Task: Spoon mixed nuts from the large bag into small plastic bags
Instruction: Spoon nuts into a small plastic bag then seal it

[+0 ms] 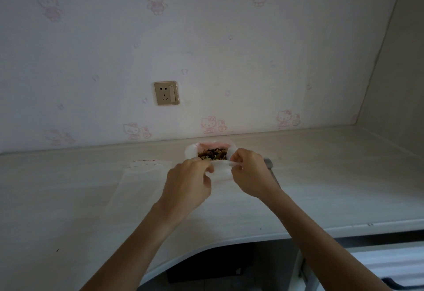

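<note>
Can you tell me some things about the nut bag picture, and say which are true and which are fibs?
1. Both hands, left hand and right hand, pinch the big bag of mixed nuts. True.
2. The big bag is closed. False: its mouth is open and nuts show.
3. A clear small plastic bag lies flat left of the hands. True.
4. A hand holds the spoon. False: it lies on the desk behind the right hand.

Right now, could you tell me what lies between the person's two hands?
In the head view, the near rim of the large bag spans between the left hand and right hand, both pinching it.
</note>
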Motion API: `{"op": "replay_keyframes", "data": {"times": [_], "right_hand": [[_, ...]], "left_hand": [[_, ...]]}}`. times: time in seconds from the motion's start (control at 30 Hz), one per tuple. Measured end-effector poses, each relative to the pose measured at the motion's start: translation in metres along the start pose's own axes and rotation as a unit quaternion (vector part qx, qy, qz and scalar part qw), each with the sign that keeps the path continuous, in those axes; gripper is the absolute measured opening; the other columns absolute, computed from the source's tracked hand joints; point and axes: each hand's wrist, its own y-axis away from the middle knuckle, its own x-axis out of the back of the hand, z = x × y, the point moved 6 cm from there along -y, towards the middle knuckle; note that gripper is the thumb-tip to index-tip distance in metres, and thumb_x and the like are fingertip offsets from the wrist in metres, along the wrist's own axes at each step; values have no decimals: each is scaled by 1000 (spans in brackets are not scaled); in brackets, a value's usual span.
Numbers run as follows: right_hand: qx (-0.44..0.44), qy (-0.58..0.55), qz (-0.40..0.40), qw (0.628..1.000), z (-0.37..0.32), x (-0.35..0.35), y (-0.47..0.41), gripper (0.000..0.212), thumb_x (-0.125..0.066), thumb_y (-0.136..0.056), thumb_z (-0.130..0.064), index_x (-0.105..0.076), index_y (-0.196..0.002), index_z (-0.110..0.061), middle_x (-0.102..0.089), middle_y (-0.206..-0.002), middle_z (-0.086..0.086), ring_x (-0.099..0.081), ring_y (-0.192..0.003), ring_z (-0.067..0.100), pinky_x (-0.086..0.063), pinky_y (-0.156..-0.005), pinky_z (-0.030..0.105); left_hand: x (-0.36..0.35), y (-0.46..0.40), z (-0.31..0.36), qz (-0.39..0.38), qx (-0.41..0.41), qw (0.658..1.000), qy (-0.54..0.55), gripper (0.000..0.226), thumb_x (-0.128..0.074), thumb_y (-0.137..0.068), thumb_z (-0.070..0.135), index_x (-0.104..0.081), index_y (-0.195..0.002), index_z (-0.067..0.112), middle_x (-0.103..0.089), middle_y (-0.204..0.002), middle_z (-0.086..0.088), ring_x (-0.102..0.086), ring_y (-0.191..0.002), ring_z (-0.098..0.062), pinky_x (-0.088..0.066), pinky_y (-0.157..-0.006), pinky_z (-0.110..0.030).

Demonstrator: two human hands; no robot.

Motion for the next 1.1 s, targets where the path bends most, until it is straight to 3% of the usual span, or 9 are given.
{"op": "replay_keyframes", "data": {"times": [0.1, 0.27, 0.4, 0.5, 0.6, 0.7, 0.87, 1.0, 1.1], "right_hand": [[27, -3, -10, 1000, 0, -2, -1, 36, -47, -91, 7, -51, -94, -28, -60, -93, -9, -56, -72, 5, -40, -46, 6], [98, 72, -68, 990, -2, -6, 0, 37, -47, -91, 9, -56, -88, -27, -59, -109, -5, -54, -67, 2, -39, -45, 9], [116, 150, -115, 975, 3, -19, 3, 44, -44, -94, 3, -76, -96, -27, -70, -116, 2, -63, -72, 9, -38, -48, 11], [100, 180, -134, 969, 7, -28, 5, 32, -53, -96, -11, -76, -116, -21, -68, -123, 2, -68, -98, 18, -52, -77, 23], [94, 210, -126, 965, 8, -34, 8, 26, -60, -94, -31, -77, -108, -17, -68, -112, 0, -68, -92, 18, -57, -81, 31], [100, 261, -120, 953, 9, -38, 11, 35, -60, -97, -45, -76, -102, -14, -66, -106, 0, -66, -92, 18, -56, -85, 35], [127, 360, -156, 911, 11, -47, 11, 28, -64, -94, -36, -70, -105, -11, -61, -111, 4, -60, -106, 23, -47, -97, 38], [114, 408, -184, 887, 13, -47, 8, 14, -62, -90, -25, -56, -89, -12, -49, -101, 7, -54, -105, 26, -43, -95, 40], [109, 400, -196, 889, 19, -48, 3, 28, -61, -90, -24, -67, -112, -9, -57, -115, 9, -55, -112, 27, -45, -100, 42]], "left_hand": [[-10, -3, -1, -49, 19, 999, -6, 24, -61, -92, 28, -74, -111, 33, -73, -105, 13, -70, -92, -20, -44, -71, -27], [-21, -6, -11, -105, 50, 993, 7, 15, -64, -89, 44, -63, -77, 35, -58, -74, 19, -63, -73, -13, -34, -54, -23], [-28, -7, -12, -134, 24, 991, 4, 30, -80, -81, 55, -69, -99, 33, -65, -89, 20, -62, -79, -5, -37, -60, -22], [-31, -7, -13, -182, 14, 983, -21, 46, -85, -76, 51, -64, -112, 31, -62, -103, 17, -64, -95, -11, -39, -69, -28], [-36, -5, -14, -217, 5, 976, -33, 58, -84, -76, 52, -59, -124, 31, -61, -125, 9, -62, -109, -17, -41, -76, -31], [-39, -4, -15, -233, -2, 972, -35, 59, -84, -77, 50, -58, -126, 32, -60, -127, 7, -61, -109, -18, -42, -79, -31], [-43, -2, -17, -259, 13, 963, -71, 47, -85, -79, 41, -63, -119, 32, -55, -112, 9, -52, -91, -14, -38, -74, -31], [-46, -6, -18, -269, 18, 958, -102, 40, -77, -83, 24, -64, -120, 34, -60, -122, 4, -56, -92, -18, -35, -73, -32], [-54, -6, -20, -279, 26, 956, -92, 36, -72, -86, 23, -64, -119, 35, -59, -125, 5, -59, -100, -20, -35, -75, -32]]}}
